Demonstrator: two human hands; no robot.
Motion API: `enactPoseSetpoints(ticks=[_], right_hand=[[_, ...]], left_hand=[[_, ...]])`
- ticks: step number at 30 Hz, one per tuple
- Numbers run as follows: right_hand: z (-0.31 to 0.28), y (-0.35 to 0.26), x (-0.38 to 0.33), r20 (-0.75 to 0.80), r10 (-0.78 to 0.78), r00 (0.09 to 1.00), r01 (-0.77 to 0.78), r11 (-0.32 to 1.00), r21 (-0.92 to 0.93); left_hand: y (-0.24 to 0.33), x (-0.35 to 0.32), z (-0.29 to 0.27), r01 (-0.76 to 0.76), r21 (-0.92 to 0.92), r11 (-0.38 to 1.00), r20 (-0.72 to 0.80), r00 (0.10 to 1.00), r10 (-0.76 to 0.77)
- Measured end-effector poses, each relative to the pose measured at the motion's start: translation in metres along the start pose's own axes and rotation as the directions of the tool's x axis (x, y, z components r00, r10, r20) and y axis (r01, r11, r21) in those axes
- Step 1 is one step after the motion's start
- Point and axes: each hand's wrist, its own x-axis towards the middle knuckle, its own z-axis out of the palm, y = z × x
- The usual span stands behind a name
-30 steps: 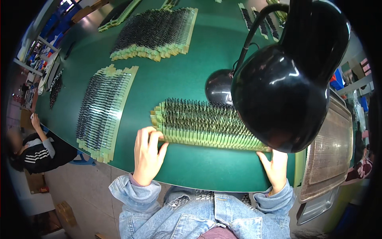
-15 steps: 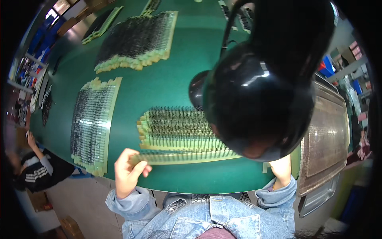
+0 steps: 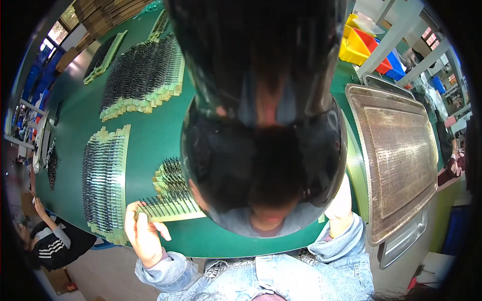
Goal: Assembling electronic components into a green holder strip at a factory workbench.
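Lamp shade (image 3: 263, 125) hides most of the strip stack (image 3: 170, 198); left hand (image 3: 143, 233) fingers clamp its end, right hand (image 3: 341, 203) fingers unclear

Left hand (image 3: 143, 233): raised at lower left, fingers curled closed in a grip, denim sleeve at wrist.
Right hand (image 3: 339, 200): lower right, mostly hidden; grip unclear.

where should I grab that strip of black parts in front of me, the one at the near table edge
Probably by the bare yellow-green band of the strip at its left end, coming from the left, where the left hand pinches it now. The black pins cover the rest, and the black lamp hides its right part.
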Motion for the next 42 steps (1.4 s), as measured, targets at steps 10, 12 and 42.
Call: enactPoseSetpoints(ticks=[10, 12, 42], right_hand=[[-0.013, 0.010, -0.007, 0.107, -0.234, 0.966, 0.252, 0.943, -0.218], [-0.014, 0.009, -0.008, 0.130, -0.238, 0.963, 0.262, 0.940, -0.220], [-0.041, 0.003, 0.010, -0.067, -0.023, 0.997, 0.058, 0.805, 0.590]], left_hand=[[-0.004, 0.004, -0.013, 0.035, -0.055, 0.998, -0.026, 0.999, -0.036], [0.000, 0.002, -0.007, -0.001, -0.042, 0.999, -0.023, 1.000, 0.000], [0.003, 0.005, 0.061, 0.064, -0.165, 0.984, 0.188, 0.982, -0.032]])
